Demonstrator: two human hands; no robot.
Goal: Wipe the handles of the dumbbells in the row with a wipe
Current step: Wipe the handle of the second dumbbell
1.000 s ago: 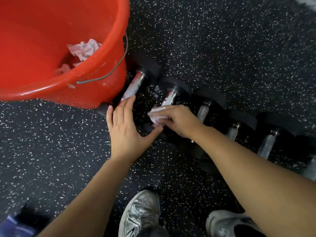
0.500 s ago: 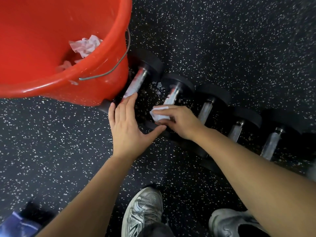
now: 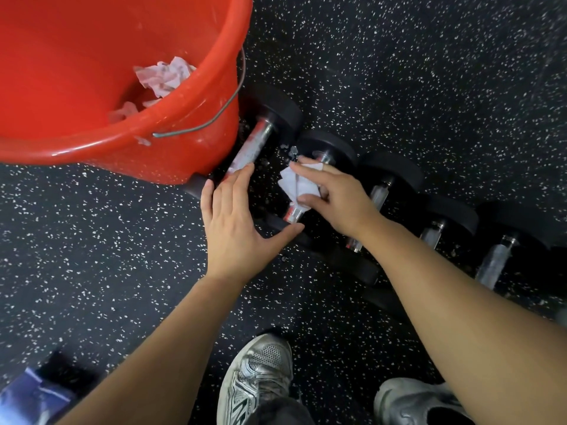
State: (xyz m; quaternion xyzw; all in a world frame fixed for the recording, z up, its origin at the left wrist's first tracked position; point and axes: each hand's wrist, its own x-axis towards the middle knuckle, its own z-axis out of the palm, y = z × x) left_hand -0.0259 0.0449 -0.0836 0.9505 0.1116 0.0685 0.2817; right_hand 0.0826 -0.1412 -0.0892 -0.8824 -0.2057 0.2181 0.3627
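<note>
Several black dumbbells with chrome handles lie in a row on the speckled floor. My right hand (image 3: 334, 194) holds a crumpled white wipe (image 3: 296, 182) wrapped over the handle of the second dumbbell (image 3: 329, 145); bare chrome shows below the wipe. My left hand (image 3: 234, 222) lies flat with straight fingers, its fingertips at the near end of the first dumbbell's handle (image 3: 250, 148), its thumb stretched toward the second dumbbell's near head. More handles run to the right: the third dumbbell handle (image 3: 379, 194) and the far-right dumbbell handle (image 3: 494, 262).
A big red bucket (image 3: 184, 124) with a wire bail stands at upper left, touching the first dumbbell; crumpled used wipes (image 3: 162, 78) lie inside. My two grey sneakers (image 3: 260, 372) are at the bottom. A blue object (image 3: 27, 400) sits at the lower left corner.
My right hand slid the wipe up the second dumbbell's handle, away from me, baring the handle's near end. My left hand stayed flat by the first dumbbell.
</note>
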